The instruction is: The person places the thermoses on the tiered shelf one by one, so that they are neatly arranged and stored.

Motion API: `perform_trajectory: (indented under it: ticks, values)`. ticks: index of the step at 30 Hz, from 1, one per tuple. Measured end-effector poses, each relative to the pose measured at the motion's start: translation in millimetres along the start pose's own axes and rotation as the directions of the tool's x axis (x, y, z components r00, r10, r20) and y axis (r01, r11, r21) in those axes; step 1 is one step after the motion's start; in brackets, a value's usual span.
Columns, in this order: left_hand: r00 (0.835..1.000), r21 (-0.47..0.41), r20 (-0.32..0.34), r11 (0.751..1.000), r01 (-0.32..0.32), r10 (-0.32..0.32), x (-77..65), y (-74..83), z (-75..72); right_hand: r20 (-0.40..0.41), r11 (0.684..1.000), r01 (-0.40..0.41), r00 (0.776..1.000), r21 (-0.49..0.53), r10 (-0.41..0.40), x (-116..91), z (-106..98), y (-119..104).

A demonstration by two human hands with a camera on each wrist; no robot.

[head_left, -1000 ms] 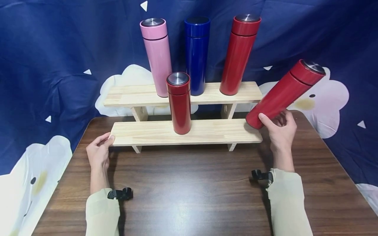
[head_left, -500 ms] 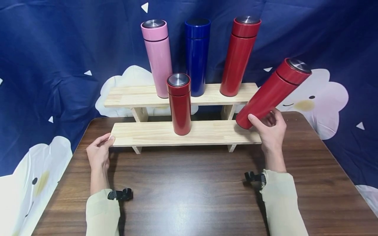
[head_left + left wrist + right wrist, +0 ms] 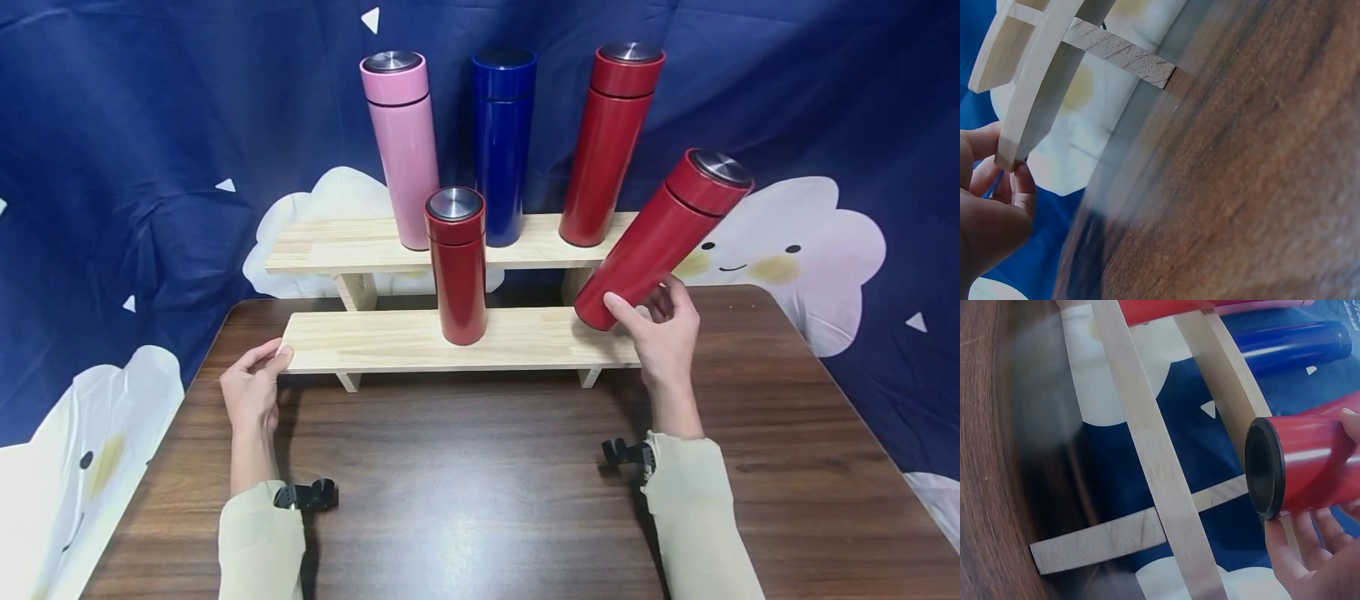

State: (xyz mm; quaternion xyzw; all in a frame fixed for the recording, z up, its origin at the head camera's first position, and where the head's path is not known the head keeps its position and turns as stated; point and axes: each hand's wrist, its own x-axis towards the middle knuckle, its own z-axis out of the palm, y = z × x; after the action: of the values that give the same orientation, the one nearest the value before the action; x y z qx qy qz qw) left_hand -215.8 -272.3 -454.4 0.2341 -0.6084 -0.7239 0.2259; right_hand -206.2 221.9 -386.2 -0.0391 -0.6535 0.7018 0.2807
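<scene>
My right hand (image 3: pixel 663 333) grips a red thermos bottle (image 3: pixel 663 237) near its base, thumb in front. The bottle leans with its steel lid up and to the right, and its lower end overlaps the right part of the lower wooden shelf (image 3: pixel 375 342). In the right wrist view the bottle's dark base (image 3: pixel 1265 469) faces the camera. My left hand (image 3: pixel 251 392) pinches the left end of that lower shelf; the left wrist view shows thumb and fingers on either side of the board (image 3: pixel 1035 94). A second red thermos (image 3: pixel 461 283) stands upright mid-shelf.
On the upper shelf (image 3: pixel 322 242) behind stand a pink thermos (image 3: pixel 402 158), a blue thermos (image 3: pixel 501 158) and another red thermos (image 3: pixel 609 158). The two-tier rack rests on a brown wooden table (image 3: pixel 465 467). A blue curtain (image 3: pixel 187 100) with cloud prints hangs behind.
My right hand has carried the tilted red thermos leftward, bringing it further over the lower shelf. My left hand keeps its pinch on the shelf end, and the standing bottles have stayed put.
</scene>
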Motion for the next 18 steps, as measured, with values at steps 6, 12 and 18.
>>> perform_trajectory:
  ticks: [6,12,18]
  values:
    - [1.0,-0.03,0.002,1.0,-0.005,0.005,-0.2,-1.5,-0.4,0.037,1.0,0.014,0.999,-0.018,-0.014,-2,6,0]
    - [1.0,-0.046,0.003,0.999,0.019,-0.019,1.2,-1.1,-1.2,0.055,0.999,0.031,0.998,-0.03,-0.029,-4,12,1]
    - [1.0,-0.031,0.008,0.999,0.015,-0.015,1.1,-0.7,0.0,0.084,0.999,0.031,0.996,-0.035,-0.028,-7,19,3]
